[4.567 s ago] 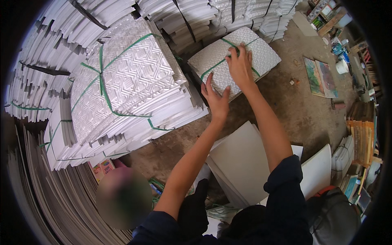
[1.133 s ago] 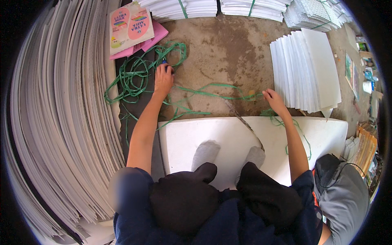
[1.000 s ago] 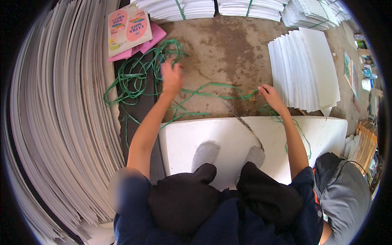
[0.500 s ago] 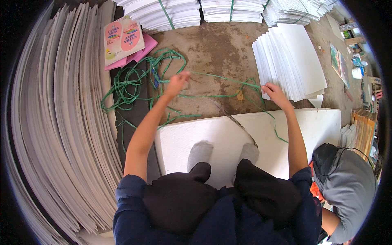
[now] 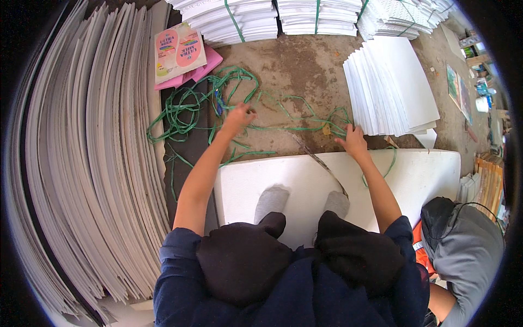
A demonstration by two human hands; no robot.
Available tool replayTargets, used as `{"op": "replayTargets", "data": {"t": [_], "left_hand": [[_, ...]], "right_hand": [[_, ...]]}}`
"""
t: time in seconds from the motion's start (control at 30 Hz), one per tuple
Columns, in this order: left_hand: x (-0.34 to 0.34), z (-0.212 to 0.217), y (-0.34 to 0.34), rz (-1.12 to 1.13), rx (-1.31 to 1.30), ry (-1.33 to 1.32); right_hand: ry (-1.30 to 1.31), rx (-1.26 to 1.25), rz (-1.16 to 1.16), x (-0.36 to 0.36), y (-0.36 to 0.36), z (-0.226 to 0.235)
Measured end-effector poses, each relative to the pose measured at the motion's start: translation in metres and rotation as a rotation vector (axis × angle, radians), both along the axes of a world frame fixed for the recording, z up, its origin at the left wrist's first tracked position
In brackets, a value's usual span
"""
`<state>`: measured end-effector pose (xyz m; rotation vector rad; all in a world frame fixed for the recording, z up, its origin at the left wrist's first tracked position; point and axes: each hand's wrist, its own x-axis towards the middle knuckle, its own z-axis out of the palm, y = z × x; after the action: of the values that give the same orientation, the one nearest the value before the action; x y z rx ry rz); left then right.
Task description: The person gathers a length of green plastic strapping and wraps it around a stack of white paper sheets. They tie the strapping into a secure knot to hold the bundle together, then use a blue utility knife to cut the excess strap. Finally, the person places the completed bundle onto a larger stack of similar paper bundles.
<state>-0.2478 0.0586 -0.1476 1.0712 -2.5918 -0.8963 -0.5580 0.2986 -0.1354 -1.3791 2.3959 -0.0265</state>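
A loose tangle of green plastic twine (image 5: 182,117) lies on the floor ahead and to the left, with slack strands reaching right to the stack of white sheets (image 5: 389,90). My left hand (image 5: 237,119) hovers at the right side of the tangle, fingers loosely apart and holding nothing that I can make out. Beside the stack's lower left corner is my right hand (image 5: 354,143), open, thumb and fingers spread near the twine's right end. One strand (image 5: 392,163) runs past my right wrist onto the white board (image 5: 294,169) under my feet.
Tall grey-white sheets (image 5: 98,163) stand packed along the left. A printed carton piece (image 5: 180,52) lies over pink sheets (image 5: 210,68). Tied paper bundles (image 5: 229,19) line the far side. At the lower right is another person in grey (image 5: 468,245).
The strand stretched between my hands has gone slack and dropped to the floor. My right hand has opened and moved slightly down and left. The view has shifted a little.
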Motion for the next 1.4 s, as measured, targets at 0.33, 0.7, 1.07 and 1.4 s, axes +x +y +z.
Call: {"op": "replayTargets", "data": {"t": [0.33,0.7,1.07,1.4], "left_hand": [[-0.001,-0.006,0.029,-0.163,0.119,-0.289],[0.003,0.137,-0.064,0.197,-0.030,0.176],[0.079,0.129,-0.094,0.414,0.180,0.240],[0.060,0.159,-0.094,0.411,0.775,0.524]], "right_hand": [[-0.409,-0.214,-0.137,-0.037,0.032,0.009],[-0.727,-1.106,-0.669,-0.144,0.032,0.222],[-0.504,-1.526,-1.058,-0.229,0.132,0.247],[-0.306,-0.743,-0.351,-0.108,0.036,0.212]]}}
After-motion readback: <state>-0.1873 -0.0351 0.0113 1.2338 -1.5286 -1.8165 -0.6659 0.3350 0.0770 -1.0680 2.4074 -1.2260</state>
